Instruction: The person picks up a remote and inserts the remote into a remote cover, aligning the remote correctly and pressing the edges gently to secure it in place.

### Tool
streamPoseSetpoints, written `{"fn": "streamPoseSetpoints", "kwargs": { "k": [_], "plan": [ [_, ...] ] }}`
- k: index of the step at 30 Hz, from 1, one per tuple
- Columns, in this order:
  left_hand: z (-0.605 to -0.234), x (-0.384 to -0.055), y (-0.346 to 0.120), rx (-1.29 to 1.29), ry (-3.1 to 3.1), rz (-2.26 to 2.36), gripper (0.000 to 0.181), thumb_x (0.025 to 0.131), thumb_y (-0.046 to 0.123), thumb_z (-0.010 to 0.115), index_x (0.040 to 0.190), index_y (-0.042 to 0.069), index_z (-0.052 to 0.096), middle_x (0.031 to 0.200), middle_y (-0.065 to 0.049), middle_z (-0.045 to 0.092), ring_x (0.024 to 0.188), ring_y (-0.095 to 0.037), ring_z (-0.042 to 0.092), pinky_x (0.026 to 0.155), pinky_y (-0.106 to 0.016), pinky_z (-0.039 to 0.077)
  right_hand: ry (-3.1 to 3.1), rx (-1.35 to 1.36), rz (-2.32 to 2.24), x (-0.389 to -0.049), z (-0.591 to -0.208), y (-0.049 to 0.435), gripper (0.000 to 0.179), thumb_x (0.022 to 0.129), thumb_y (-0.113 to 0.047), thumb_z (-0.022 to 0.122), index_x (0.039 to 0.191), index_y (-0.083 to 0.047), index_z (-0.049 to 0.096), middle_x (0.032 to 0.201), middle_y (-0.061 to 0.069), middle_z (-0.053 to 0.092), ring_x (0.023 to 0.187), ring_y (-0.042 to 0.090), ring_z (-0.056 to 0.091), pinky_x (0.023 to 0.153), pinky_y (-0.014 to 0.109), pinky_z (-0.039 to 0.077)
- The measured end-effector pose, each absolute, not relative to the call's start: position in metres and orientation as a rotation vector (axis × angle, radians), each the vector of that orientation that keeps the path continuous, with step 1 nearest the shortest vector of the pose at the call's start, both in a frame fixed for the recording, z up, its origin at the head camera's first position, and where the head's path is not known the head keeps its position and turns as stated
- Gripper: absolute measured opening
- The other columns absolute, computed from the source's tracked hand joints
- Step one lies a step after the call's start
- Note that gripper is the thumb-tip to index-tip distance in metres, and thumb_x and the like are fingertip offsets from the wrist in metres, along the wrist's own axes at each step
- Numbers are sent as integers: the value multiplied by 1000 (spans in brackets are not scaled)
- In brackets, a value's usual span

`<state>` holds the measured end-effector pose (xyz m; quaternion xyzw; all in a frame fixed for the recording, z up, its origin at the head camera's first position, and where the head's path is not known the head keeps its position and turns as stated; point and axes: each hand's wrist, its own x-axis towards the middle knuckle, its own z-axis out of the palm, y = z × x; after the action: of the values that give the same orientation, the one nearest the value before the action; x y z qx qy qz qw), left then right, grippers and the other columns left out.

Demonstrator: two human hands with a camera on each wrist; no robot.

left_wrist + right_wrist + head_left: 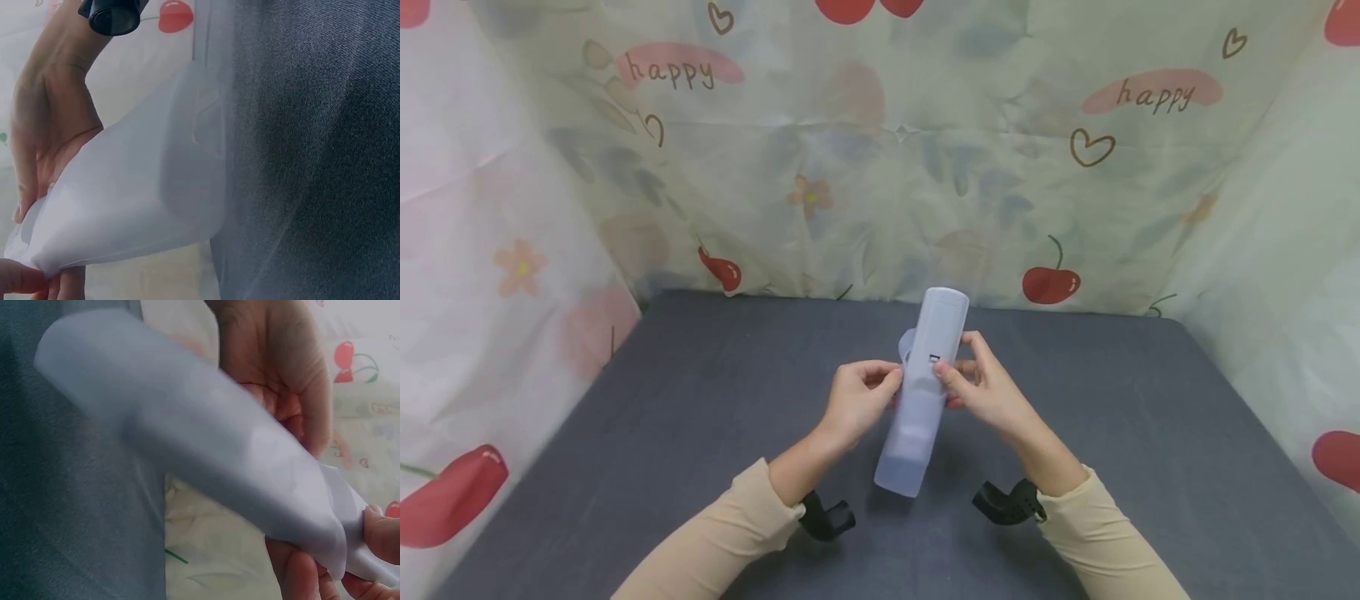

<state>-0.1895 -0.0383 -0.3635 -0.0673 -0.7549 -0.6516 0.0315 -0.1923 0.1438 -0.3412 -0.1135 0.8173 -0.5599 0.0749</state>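
A long, narrow white plastic case (925, 392) is held tilted above the table, its top leaning away and to the right. The upper part looks opaque with a small dark mark; the lower part is translucent. A rounded translucent flap (907, 343) sticks out on its left side. My left hand (861, 400) pinches the case's left edge between thumb and fingers. On the other side, my right hand (988, 387) grips it, thumb on the front near the mark and fingers behind. The case's broad lower end (194, 156) fills much of the left wrist view; its contents cannot be made out.
A dark grey cloth-covered table (737, 358) lies below. Patterned curtains (880, 167) enclose the back and both sides. Black wrist cameras, one on the left wrist (827, 518) and one on the right (1007, 504), hang near the cuffs.
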Motion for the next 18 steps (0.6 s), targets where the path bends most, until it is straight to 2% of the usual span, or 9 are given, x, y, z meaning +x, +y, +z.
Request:
{"fn": "streamPoseSetpoints", "kwargs": {
  "k": [5,11,14,18],
  "plan": [
    [-362,-189,-41,-194,-2451,-2004,20,91,6,55,98,-6,69,93,-21,70,72,-14,65,68,-29,55,2485,-326,-1633,-191,-343,143,46,94,-27,56,128,-8,31,114,27,59,92,26,64,73,39,56],
    [-358,-187,-44,-260,-2626,-1996,27,90,9,48,104,-4,67,105,-18,69,89,-21,67,79,-34,55,2517,-320,-1592,-189,-348,143,44,94,-27,57,127,-9,34,105,23,62,87,22,65,73,40,56],
    [-358,-186,-45,-340,-2670,-1975,27,90,15,52,106,-2,66,106,-16,68,89,-19,66,77,-33,55,2508,-328,-1604,-189,-350,144,45,93,-27,57,128,-9,35,104,23,62,85,21,66,72,40,56],
    [-360,-188,-45,-465,-2691,-1880,28,91,23,61,105,1,66,100,-14,69,81,-14,64,69,-26,52,2490,-355,-1623,-191,-351,144,46,93,-27,58,129,-9,36,105,23,61,84,21,67,72,38,56]
  ]
}}
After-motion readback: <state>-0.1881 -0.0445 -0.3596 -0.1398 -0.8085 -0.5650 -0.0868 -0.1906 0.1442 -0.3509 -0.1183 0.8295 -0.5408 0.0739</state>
